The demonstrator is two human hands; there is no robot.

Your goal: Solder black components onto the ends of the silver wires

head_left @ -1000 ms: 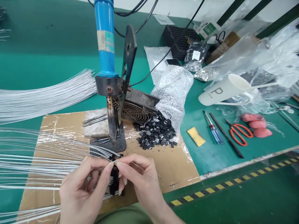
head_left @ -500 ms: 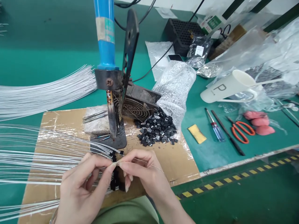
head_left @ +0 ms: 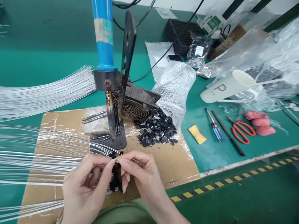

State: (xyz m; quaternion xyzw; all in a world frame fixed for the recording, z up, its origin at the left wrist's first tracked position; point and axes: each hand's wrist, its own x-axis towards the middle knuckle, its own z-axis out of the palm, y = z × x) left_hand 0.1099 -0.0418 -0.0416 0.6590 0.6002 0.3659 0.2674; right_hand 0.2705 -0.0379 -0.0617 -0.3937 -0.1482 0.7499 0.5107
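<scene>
Both hands are busy with a pinch here: the strand is gripped between right hand thumb and forefinger, with its tail left trailing back over the knuckles, and the left hand is closed thumb-to-finger right at its other end, apparently on it too, though whatever's between those tips is too small to make out. It's all held up just above the cardboard, beside the black plugs on the ends of the white wires, near the iron. Weight can probably be ignored. The strand looks springy and easily kinked, so it's best gripped close to the tip; if it's held far back, the end will likely be left wobbling. Bare fingertips should be fine, though something that thin could easily be rolled or slipped out of them.
</scene>
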